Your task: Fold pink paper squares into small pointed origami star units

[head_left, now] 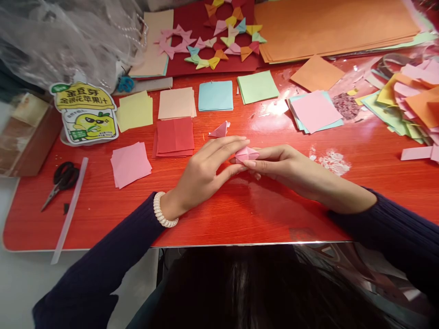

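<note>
Two bare hands meet at one small pink folded piece (247,154), held just above the red tabletop (222,224). The left hand (202,169) reaches over its far side with the fingers, its thumb tip close to the near edge; the right hand (295,171) pinches it narrowly, thumb on top and fingers partly hidden underneath. Both grips are nearly closed around the paper. The piece already has creases and pointed sides, so its folding looks well along, though whether the last crease is in cannot be told.

Just beyond the grip, near the left fingertips, a small folded triangle (220,130) lies by itself and looks shaped. Farther beyond, on dark red sheets (185,13), the pink ring (167,45) and several multicoloured rings (233,48) look assembled from pointed units; one at the far edge is partly cut off by the view.

Plenty of paper is flat and unfolded. Left of the grip lie the pink squares (131,164), with the red squares (174,135) closer in, marked by a crease. Beyond those are yellow squares (135,112) and peach squares (176,103). Blue squares (215,96) and green squares (258,87) lie beyond the grip. Beyond and to its right are a pink-topped stack (313,111) and orange squares (317,74). Far left of the grip, black-handled scissors (66,177) lie untouched.
</note>
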